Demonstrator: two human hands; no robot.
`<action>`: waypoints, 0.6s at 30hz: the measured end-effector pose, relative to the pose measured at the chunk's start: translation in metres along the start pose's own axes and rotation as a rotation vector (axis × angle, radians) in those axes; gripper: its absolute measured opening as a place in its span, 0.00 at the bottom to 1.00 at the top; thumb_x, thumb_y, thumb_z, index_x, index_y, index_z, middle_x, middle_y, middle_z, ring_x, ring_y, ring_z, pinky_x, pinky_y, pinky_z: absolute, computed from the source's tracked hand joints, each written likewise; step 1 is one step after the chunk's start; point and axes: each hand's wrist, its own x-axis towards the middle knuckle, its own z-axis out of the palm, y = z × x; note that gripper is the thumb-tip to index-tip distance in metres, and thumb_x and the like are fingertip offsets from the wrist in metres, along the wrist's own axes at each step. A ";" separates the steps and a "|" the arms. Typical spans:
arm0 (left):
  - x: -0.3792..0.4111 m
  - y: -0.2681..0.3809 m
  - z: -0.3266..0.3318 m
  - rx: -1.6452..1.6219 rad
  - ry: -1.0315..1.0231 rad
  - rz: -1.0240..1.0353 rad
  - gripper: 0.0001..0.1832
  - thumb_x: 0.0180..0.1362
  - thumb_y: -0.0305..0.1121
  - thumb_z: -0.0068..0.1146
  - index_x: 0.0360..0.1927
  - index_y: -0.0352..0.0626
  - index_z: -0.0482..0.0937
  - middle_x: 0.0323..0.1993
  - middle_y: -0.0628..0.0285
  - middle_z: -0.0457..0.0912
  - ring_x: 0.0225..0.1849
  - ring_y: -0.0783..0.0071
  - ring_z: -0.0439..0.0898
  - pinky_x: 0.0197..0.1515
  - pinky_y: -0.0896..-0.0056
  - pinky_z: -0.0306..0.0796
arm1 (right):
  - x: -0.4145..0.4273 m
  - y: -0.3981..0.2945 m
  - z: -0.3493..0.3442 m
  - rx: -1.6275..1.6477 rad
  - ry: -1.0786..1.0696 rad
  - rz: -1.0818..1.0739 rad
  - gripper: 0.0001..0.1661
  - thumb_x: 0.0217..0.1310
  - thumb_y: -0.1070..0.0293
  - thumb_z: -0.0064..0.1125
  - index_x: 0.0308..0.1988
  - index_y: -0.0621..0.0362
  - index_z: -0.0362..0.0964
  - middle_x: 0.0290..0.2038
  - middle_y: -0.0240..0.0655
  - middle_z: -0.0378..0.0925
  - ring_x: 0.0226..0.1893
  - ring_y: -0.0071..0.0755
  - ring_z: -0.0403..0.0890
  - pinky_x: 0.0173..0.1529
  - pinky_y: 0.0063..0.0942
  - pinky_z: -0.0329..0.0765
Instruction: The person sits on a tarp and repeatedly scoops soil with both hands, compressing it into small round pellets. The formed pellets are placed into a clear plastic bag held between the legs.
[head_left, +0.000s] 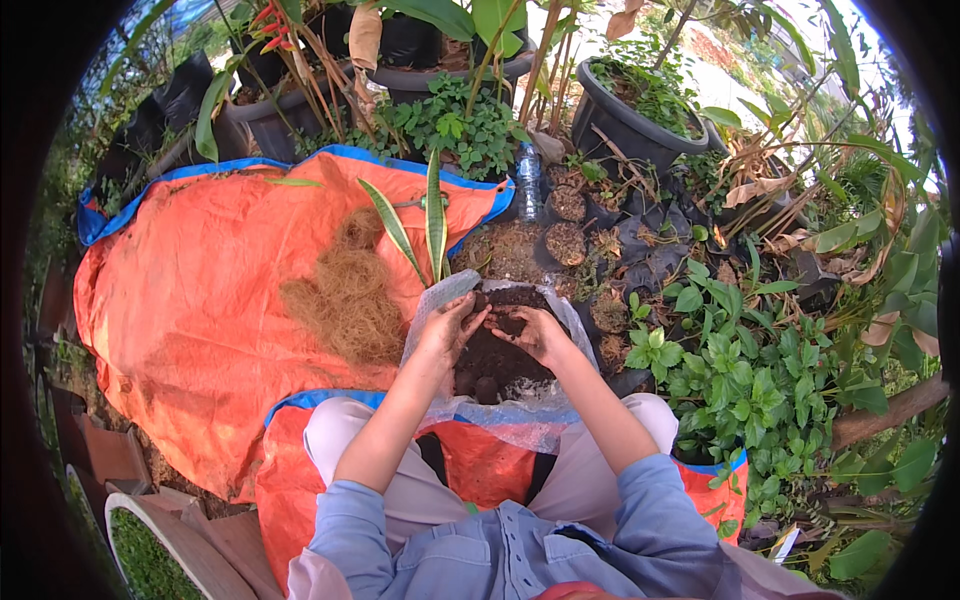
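Note:
A clear bubble-wrap bag (574, 319) with its top spread open stands between my knees, with dark soil (487, 356) inside. Over the soil, my left hand (448, 328) has its fingers curled near a small dark clump; whether it grips the clump is unclear. Facing it, my right hand (531, 331) has soil-stained fingers bent and apart, and I make out nothing held in it. A few rounded lumps (486, 390) lie at the near side of the soil. Just beyond the bag, variegated snake plant leaves (435, 217) point upward.
An orange tarpaulin (195, 315) with blue edging spreads to the left, bearing a heap of brown fibre (349, 296). A plastic bottle (529, 184) and small soil-filled bags (566, 244) lie ahead. Large black pots (637, 120) stand behind, and leafy plants (739, 367) crowd the right.

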 end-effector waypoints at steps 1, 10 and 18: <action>0.000 0.000 0.000 -0.005 0.000 0.002 0.09 0.57 0.24 0.45 0.41 0.32 0.68 0.40 0.55 0.71 0.43 0.63 0.73 0.47 0.71 0.73 | 0.001 0.001 -0.002 0.046 -0.005 0.017 0.16 0.57 0.76 0.36 0.46 0.73 0.61 0.42 0.46 0.70 0.43 0.38 0.73 0.48 0.32 0.72; 0.004 -0.001 -0.002 -0.010 0.003 0.000 0.09 0.56 0.23 0.45 0.41 0.32 0.67 0.39 0.57 0.72 0.42 0.65 0.74 0.47 0.70 0.73 | 0.004 0.007 -0.007 -0.302 0.053 -0.089 0.19 0.48 0.87 0.36 0.43 0.72 0.64 0.39 0.42 0.71 0.42 0.35 0.73 0.46 0.25 0.72; -0.005 0.003 0.008 -0.010 -0.017 0.038 0.06 0.57 0.25 0.46 0.35 0.32 0.69 0.35 0.59 0.72 0.41 0.69 0.74 0.50 0.69 0.71 | 0.002 0.008 -0.001 -0.502 0.254 -0.045 0.12 0.54 0.81 0.46 0.41 0.70 0.67 0.38 0.42 0.74 0.38 0.36 0.77 0.39 0.22 0.76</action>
